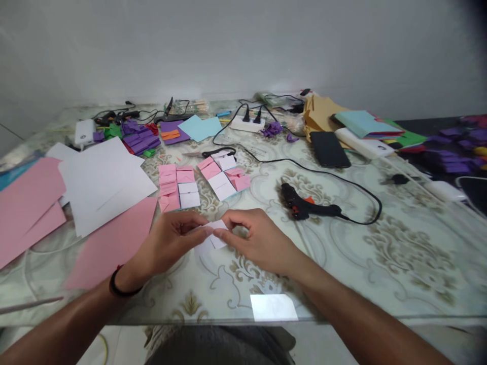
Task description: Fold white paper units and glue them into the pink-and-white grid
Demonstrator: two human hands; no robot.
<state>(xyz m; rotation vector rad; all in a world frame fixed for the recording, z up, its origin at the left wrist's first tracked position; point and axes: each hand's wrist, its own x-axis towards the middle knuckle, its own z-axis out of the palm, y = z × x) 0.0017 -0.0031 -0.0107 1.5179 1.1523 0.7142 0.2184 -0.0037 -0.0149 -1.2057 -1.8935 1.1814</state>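
Observation:
Between my two hands is a small folded piece of white paper (217, 238), held just above the glass-topped table. My left hand (169, 238) pinches its left edge between thumb and fingers. On the other side my right hand (253, 235) grips it the same way, the thumbs almost meeting. Just beyond lie two groups of folded pink and white paper squares, one on the left (178, 187) and one on the right (223, 176). A black glue gun (310, 203) rests on its side to the right of my right hand.
White sheets (106, 182) and pink sheets (110, 243) spread over the left. Scissors (218, 152) lie behind the squares. A power strip (248, 123) stands at the back, its cable looping right. A phone (329, 149) and coloured paper (367, 124) are back right; purple folded pieces (140, 139) sit back left.

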